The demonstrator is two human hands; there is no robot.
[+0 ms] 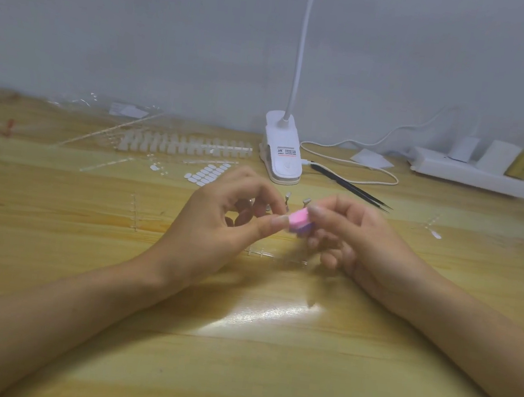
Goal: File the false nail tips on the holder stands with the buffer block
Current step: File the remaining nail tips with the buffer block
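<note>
Pinching buffer block (299,224), right hand (358,244); left hand (217,222) curled at block's edge, grip unclear.

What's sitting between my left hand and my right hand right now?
The pink buffer block, pinched by the right hand, close against the thumb of the left hand, seen in the head view.

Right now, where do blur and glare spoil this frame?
Head view: motion blur smears the right hand and softens the pink buffer block it holds; the left hand is sharper; a glare patch sits on the table between the forearms.
</note>
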